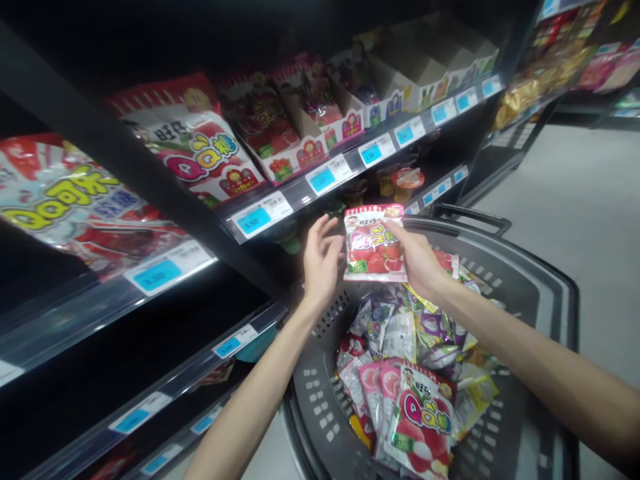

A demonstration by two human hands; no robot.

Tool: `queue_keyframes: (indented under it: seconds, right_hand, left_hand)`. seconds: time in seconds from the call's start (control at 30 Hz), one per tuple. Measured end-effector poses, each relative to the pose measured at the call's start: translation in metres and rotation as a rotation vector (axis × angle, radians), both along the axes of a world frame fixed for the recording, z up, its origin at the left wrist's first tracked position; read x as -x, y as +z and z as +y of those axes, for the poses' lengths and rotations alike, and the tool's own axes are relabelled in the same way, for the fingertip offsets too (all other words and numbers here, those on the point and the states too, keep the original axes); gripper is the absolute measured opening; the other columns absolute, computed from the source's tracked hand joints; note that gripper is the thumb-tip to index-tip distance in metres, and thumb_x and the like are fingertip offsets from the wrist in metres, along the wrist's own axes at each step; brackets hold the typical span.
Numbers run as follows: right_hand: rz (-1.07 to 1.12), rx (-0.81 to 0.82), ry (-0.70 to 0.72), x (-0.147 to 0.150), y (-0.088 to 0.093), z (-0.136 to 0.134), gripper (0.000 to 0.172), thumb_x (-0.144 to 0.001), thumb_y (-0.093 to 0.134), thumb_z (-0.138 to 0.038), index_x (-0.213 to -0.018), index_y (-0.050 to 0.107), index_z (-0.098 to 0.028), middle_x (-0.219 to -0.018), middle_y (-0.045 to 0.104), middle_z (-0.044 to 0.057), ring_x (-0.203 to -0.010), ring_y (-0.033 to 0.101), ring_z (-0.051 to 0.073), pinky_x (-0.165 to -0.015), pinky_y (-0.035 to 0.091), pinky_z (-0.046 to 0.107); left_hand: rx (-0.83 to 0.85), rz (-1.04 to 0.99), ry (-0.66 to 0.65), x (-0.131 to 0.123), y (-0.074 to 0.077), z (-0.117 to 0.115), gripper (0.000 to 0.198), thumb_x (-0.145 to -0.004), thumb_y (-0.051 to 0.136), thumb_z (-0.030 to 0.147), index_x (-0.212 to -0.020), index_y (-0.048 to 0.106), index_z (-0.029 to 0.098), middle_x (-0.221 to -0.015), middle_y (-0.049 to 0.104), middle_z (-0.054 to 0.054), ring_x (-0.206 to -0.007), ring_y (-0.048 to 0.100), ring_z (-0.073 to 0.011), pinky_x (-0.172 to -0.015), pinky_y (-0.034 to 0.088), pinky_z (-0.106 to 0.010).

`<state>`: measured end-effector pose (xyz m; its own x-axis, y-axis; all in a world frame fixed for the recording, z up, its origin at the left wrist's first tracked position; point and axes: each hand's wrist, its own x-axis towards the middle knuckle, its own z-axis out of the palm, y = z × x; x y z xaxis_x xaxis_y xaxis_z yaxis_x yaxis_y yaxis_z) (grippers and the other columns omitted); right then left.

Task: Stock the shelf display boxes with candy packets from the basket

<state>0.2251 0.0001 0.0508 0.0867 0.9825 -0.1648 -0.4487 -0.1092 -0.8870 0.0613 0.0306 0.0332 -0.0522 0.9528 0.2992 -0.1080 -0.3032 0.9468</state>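
Note:
My right hand (420, 253) grips the right edge of a small gummy candy bag (375, 250), its front printed with strawberries and turned toward me. Just left of the bag, my left hand (323, 257) has its fingers parted and curved, with nothing in it. Both hands are over the far side of a grey shopping basket (550, 313). Several candy packets lie piled in the basket, among them a red-and-white gummy bag (423, 423) on top near the front.
Dark store shelves (120, 293) run along the left, with price tags (257, 217) on their edges. Larger gummy bags (193, 147) stand there beside cardboard display boxes (425, 67). Jelly cups (407, 180) sit one shelf lower. Pale floor (575, 193) shows at the right.

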Motion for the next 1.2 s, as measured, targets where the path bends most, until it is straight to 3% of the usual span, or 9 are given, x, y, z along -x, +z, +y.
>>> queue_keyframes:
  seconds: [0.1,0.2,0.27,0.33,0.47,0.57,0.67,1.2]
  right_hand:
    - [-0.032,-0.051,-0.076,-0.003,-0.003,0.003,0.040,-0.085,0.072,-0.052,-0.102,0.077,-0.016,-0.102,0.079,0.012,-0.096,0.073,0.027,-0.088,0.059,0.042]
    - [-0.033,-0.101,-0.004,-0.003,-0.005,0.002,0.052,-0.090,0.062,-0.062,-0.113,0.075,-0.018,-0.116,0.076,0.013,-0.098,0.073,0.027,-0.085,0.060,0.043]
    - [-0.081,-0.174,0.076,0.001,-0.005,-0.003,0.057,-0.094,0.053,-0.066,-0.122,0.073,-0.021,-0.130,0.071,0.012,-0.098,0.073,0.027,-0.080,0.061,0.042]
    - [-0.264,-0.294,0.114,0.005,-0.005,-0.011,0.051,-0.096,0.052,-0.061,-0.128,0.072,-0.026,-0.144,0.063,0.008,-0.100,0.072,0.026,-0.079,0.062,0.041]
    - [-0.950,-0.781,-0.048,0.016,-0.007,-0.028,0.035,-0.097,0.059,-0.030,-0.131,0.070,-0.030,-0.152,0.055,0.003,-0.115,0.064,0.027,-0.096,0.056,0.048]
    - [-1.375,-1.209,-0.175,0.022,-0.011,-0.037,0.035,-0.094,0.062,-0.017,-0.127,0.072,-0.025,-0.151,0.056,0.004,-0.124,0.058,0.027,-0.105,0.049,0.050]
    - [-1.558,-1.456,-0.166,0.026,-0.013,-0.040,0.031,-0.092,0.062,-0.013,-0.118,0.074,-0.023,-0.147,0.060,0.002,-0.134,0.054,0.026,-0.113,0.041,0.050]
    - [-1.540,-1.418,-0.094,0.026,-0.015,-0.036,0.030,-0.091,0.061,-0.010,-0.115,0.075,-0.022,-0.145,0.062,0.002,-0.136,0.054,0.028,-0.114,0.042,0.053]
  left_hand:
    - [-0.074,0.145,-0.101,0.001,-0.004,-0.002,0.058,-0.086,0.072,0.045,-0.140,0.055,0.031,-0.156,0.047,-0.009,-0.118,0.062,-0.0233,-0.088,0.058,-0.032]
    - [-0.086,0.224,-0.235,-0.001,-0.006,-0.006,0.063,-0.085,0.075,0.045,-0.143,0.055,0.033,-0.161,0.042,-0.007,-0.135,0.053,-0.0269,-0.107,0.049,-0.039]
    - [-0.072,0.157,-0.276,-0.003,-0.004,-0.008,0.065,-0.082,0.079,0.045,-0.142,0.057,0.033,-0.161,0.043,-0.006,-0.143,0.047,-0.0277,-0.115,0.043,-0.039]
    - [0.016,-0.015,-0.308,-0.004,0.001,-0.010,0.062,-0.081,0.078,0.049,-0.137,0.062,0.030,-0.154,0.052,-0.006,-0.143,0.048,-0.0273,-0.117,0.041,-0.038]
    - [0.327,-0.360,-0.426,-0.001,0.018,-0.016,0.066,-0.083,0.063,0.070,-0.126,0.069,0.020,-0.126,0.072,-0.012,-0.128,0.063,-0.0336,-0.106,0.052,-0.045]
    - [0.357,-0.417,-0.521,0.007,0.027,-0.022,0.080,-0.083,0.046,0.082,-0.128,0.067,0.019,-0.124,0.072,-0.015,-0.129,0.061,-0.0376,-0.103,0.052,-0.051]
    - [0.365,-0.413,-0.557,0.015,0.030,-0.026,0.090,-0.080,0.040,0.089,-0.131,0.064,0.020,-0.129,0.070,-0.015,-0.133,0.058,-0.0387,-0.104,0.051,-0.053]
    - [0.367,-0.452,-0.539,0.015,0.026,-0.020,0.091,-0.081,0.038,0.088,-0.130,0.065,0.016,-0.130,0.069,-0.017,-0.133,0.057,-0.0409,-0.107,0.049,-0.056]
